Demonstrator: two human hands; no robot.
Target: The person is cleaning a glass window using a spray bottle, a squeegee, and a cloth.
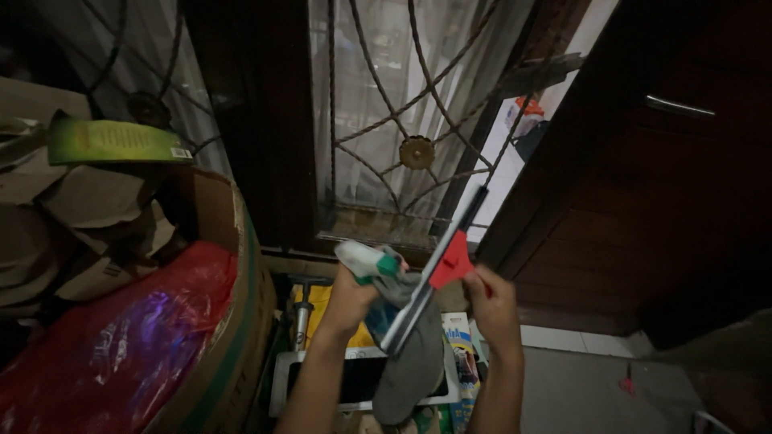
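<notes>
Left hand (347, 299): your fingers are wrapped round a spray bottle (371, 264), white w/ green collar, plus a grey cloth (412, 354) hanging below your knuckles.
Right hand (492, 309): fingers curled tight on the red handle of a squeegee (438, 269); blade runs up-left to down-left across your left fingertips.
Risk 1: cloth looks loosely caught; likely slips if you shift grip.
Risk 2: blade tip near the iron window grille (416, 151) above your fingers; a swing could knock it.
Packages: green flat box (112, 143) far left of your fingers, atop a cardboard drum (233, 321); red plastic bag (121, 337) inside it; blue-yellow packets (462, 350) under your right wrist.
</notes>
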